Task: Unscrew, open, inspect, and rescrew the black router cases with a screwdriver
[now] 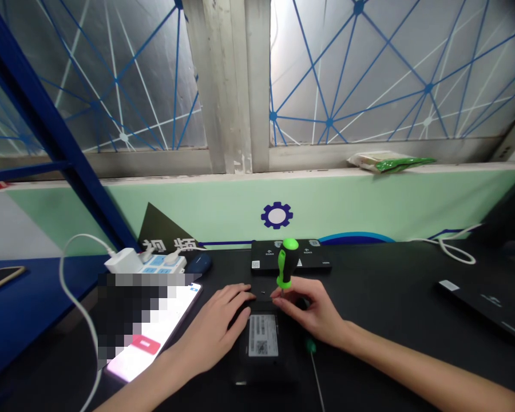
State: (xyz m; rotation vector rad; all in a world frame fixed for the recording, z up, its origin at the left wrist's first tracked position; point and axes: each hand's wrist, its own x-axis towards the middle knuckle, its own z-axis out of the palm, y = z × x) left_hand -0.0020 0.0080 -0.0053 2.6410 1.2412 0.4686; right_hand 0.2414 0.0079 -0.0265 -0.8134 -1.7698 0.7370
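Head view: the black device (264, 371) lies label-up on the black surface (381, 297). The right hand (313, 309) pinches the shaft of an upright green-and-black screwdriver (288, 263) at the device's far end. The left hand (221, 315), fingers slightly spread and holding nothing, rests along the device's left edge. A second screwdriver (311, 345) lies just right of the device.

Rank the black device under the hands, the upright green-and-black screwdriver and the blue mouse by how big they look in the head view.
1. Black device
2. Green-and-black screwdriver
3. Blue mouse
The mouse lies farther from the camera, so its true size against the screwdriver is unsure.
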